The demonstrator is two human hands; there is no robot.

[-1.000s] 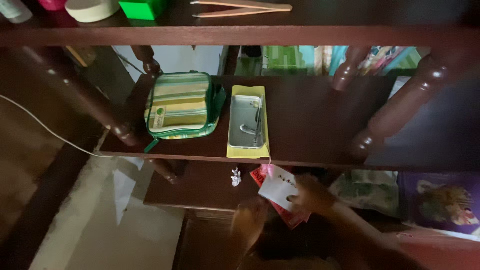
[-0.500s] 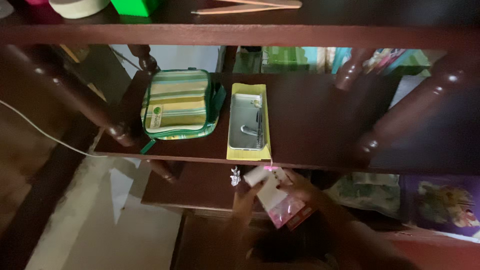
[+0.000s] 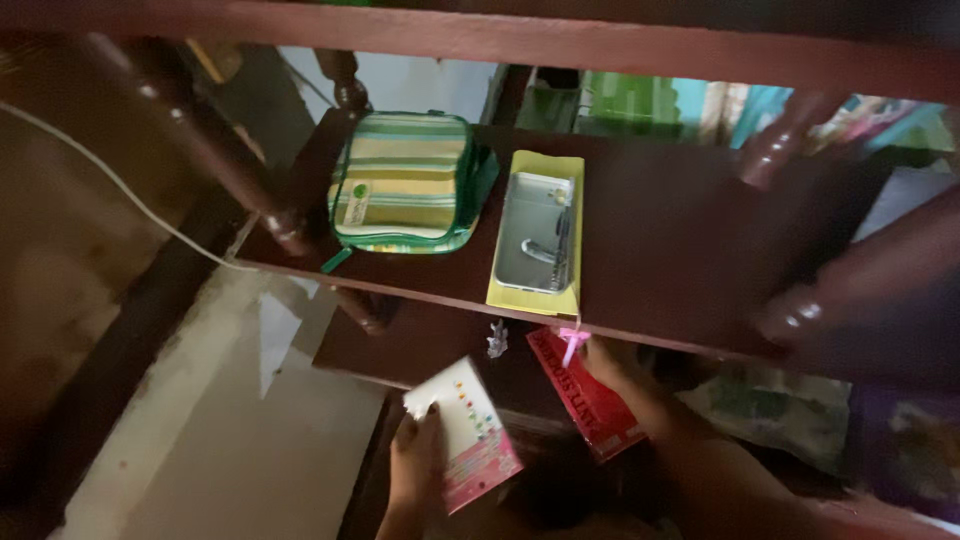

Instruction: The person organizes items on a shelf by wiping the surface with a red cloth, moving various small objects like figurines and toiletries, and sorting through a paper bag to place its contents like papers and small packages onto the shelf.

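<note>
Below the near shelf edge [image 3: 400, 290], the left hand [image 3: 415, 465] pinches a white-and-pink card [image 3: 465, 432] and the right hand [image 3: 612, 368] a red packet [image 3: 585, 395]; both look light, thin and bendable, best gripped by an edge.

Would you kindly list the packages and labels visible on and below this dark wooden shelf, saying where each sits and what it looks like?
White and pink card packet: flat rectangle with coloured dots, held in the left hand below the shelf.
Red packet: flat rectangle with pale print, in the right hand under the shelf edge.
Round green label: on the green and yellow striped pouch, left on the shelf.
Yellow card: long rectangle under a grey tin, mid shelf.
</note>
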